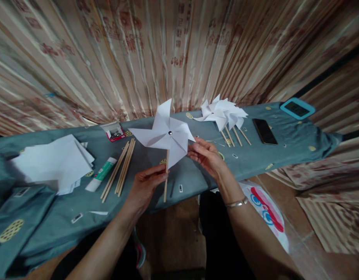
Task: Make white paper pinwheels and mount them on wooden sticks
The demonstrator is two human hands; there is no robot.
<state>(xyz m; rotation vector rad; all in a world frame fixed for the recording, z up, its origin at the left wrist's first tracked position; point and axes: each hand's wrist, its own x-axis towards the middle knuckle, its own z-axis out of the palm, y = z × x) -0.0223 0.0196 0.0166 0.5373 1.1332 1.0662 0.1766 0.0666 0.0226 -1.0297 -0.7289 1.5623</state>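
Note:
A white paper pinwheel (158, 136) with a silver pin at its centre is held upright over the cloth-covered table. My left hand (147, 184) pinches its wooden stick (165, 190) below the blades. At the right-hand blade, my right hand (207, 155) has its fingers bent and closed against the paper edge; the fingertips are partly hidden. Left of the pinwheel lie several loose wooden sticks (121, 167), a green and white glue stick (101, 174) and a small red box of metal pins (115, 134).
A stack of white paper (56, 159) lies on the left of the grey-green table cloth (191, 194). Several finished pinwheels (223, 111) overlap at the back right, near a black phone (264, 131) and a blue-framed digital clock (297, 108). A pleated curtain (156, 58) hangs behind.

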